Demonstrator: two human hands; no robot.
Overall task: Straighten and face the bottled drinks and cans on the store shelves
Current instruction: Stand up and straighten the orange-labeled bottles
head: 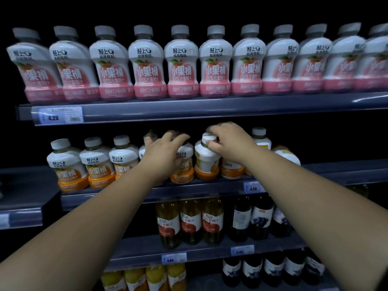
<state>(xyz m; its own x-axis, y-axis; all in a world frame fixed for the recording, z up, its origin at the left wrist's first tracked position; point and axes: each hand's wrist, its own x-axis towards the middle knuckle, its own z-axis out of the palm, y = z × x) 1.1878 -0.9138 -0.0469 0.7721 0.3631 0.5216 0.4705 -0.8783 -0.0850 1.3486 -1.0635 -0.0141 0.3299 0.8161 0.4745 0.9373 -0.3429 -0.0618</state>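
Dark store shelving fills the view, with four tiers of drinks. One orange juice bottle on the second tier, the turned bottle, is the reference for everything else.

On the tier above the turned bottle, a long row of pink bottles stands upright, labels to the front, evenly spaced; that row looks finished. To the left of the turned bottle, three orange bottles also face forward. On the tiers below the turned bottle stand taller amber and dark juice bottles, roughly lined up and untouched.

Two bare arms reach in from below. The right hand closes its fingers and thumb around the white cap of the turned bottle, which shows its plain back label, so it likely needs rotating. Just left of the turned bottle, the left hand curls over the top of the neighbouring bottle, hiding that cap and seemingly holding it. To the right of the turned bottle, another orange bottle leans. A small price tag sits below and right of the turned bottle.

The job appears partly done: this tier's right half remains.
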